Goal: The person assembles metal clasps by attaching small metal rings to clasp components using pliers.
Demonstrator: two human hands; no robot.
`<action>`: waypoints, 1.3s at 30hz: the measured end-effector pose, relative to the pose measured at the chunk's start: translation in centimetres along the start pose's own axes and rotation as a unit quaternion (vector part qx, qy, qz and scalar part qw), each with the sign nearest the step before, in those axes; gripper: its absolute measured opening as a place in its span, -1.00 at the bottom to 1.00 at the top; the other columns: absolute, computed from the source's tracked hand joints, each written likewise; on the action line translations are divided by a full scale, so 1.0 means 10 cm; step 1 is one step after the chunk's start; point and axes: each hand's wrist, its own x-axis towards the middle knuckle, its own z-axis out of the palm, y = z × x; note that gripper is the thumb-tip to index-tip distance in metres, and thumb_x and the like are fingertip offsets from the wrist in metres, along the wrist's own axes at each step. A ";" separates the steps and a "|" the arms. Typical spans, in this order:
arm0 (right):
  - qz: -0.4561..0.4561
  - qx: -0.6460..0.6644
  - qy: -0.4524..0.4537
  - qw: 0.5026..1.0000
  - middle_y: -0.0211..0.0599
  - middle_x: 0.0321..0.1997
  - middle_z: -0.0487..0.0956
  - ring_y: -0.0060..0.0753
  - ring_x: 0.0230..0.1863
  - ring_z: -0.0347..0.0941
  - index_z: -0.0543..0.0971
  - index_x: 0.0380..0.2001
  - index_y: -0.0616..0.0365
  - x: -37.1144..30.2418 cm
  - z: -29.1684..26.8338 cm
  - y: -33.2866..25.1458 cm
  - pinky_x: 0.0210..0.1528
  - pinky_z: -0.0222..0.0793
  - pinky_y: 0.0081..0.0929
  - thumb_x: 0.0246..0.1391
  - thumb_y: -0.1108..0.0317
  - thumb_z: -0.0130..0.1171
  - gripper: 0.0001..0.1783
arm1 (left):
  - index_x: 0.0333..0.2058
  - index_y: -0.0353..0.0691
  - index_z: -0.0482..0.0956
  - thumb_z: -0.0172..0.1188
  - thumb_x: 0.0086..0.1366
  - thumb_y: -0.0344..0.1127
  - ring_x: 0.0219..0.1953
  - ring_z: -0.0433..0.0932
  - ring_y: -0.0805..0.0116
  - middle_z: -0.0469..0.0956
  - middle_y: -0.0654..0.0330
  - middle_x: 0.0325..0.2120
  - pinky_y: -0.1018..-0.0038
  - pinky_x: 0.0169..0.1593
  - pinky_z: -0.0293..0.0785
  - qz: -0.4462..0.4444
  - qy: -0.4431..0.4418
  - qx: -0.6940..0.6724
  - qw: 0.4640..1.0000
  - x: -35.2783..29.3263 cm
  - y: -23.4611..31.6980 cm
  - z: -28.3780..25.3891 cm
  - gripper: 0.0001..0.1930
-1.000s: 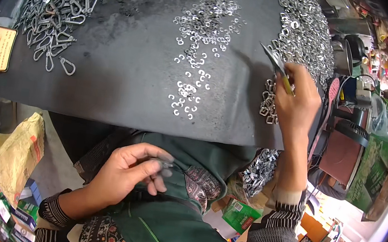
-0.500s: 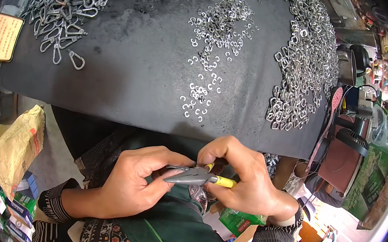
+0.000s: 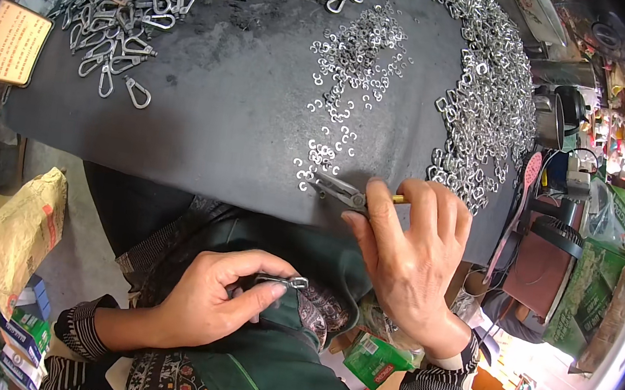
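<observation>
My left hand (image 3: 209, 300), above my lap, has thumb and fingers closed on a metal snap hook (image 3: 298, 282). Only the end with a small loop sticks out; the rest is hidden by the fingers. In my right hand (image 3: 411, 262) is a pair of pliers (image 3: 345, 192) with yellow handles. Its jaws reach over the table's front edge to the near end of the scattered small C-shaped metal rings (image 3: 320, 154). Whether the jaw tips grip a ring is too small to tell.
A pile of snap hooks (image 3: 138, 92) covers the dark table's (image 3: 213, 122) far left. Oval metal links (image 3: 485, 99) are heaped along its right side. A denser heap of C-rings (image 3: 362, 43) lies farther back. A pink-headed swatter (image 3: 533, 170) stands by the right edge.
My right hand has carried the pliers away from my left hand, forward onto the table by the C-rings. My left hand stays over my lap with the snap hook.
</observation>
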 end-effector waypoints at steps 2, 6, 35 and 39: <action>-0.001 -0.001 0.001 1.000 -0.24 -0.23 0.42 -0.17 -0.17 0.37 0.55 -0.11 0.05 0.00 0.00 -0.02 -0.12 0.24 -0.20 -0.14 0.21 0.41 -0.53 | -0.09 -0.38 0.58 0.15 0.35 -0.47 -0.50 0.47 0.68 0.59 0.25 -0.41 0.68 -0.44 0.42 0.010 0.003 -0.008 1.000 -0.01 -0.08 0.01 -0.80; -0.005 -0.011 0.009 1.000 -0.31 -0.29 0.42 -0.26 -0.20 0.39 0.55 -0.20 0.08 0.03 0.04 -0.03 -0.14 0.22 -0.26 -0.18 0.16 0.40 -0.55 | -0.10 -0.34 0.59 0.20 0.33 -0.44 -0.52 0.45 0.74 0.58 0.29 -0.43 0.70 -0.48 0.37 -0.002 0.002 -0.016 1.000 -0.02 -0.10 -0.01 -0.81; -0.261 0.190 0.027 0.946 -0.37 -0.50 0.43 -0.38 -0.50 0.38 0.54 -0.45 0.11 0.47 -0.15 0.35 -0.53 0.18 -0.46 -0.04 -0.03 0.25 -0.61 | -0.11 -0.42 0.59 0.17 0.32 -0.51 -0.46 0.38 0.65 0.52 0.26 -0.32 0.67 -0.44 0.29 -0.095 -0.018 -0.156 0.983 0.14 0.36 -0.26 -0.81; -0.238 0.149 -0.005 0.960 -0.34 -0.54 0.41 -0.33 -0.55 0.36 0.53 -0.47 0.14 0.37 -0.21 0.23 -0.55 0.16 -0.44 -0.07 0.02 0.32 -0.61 | -0.12 -0.37 0.60 0.18 0.32 -0.49 -0.46 0.42 0.65 0.52 0.29 -0.33 0.65 -0.40 0.35 0.055 0.021 -0.023 0.998 0.06 0.24 -0.21 -0.82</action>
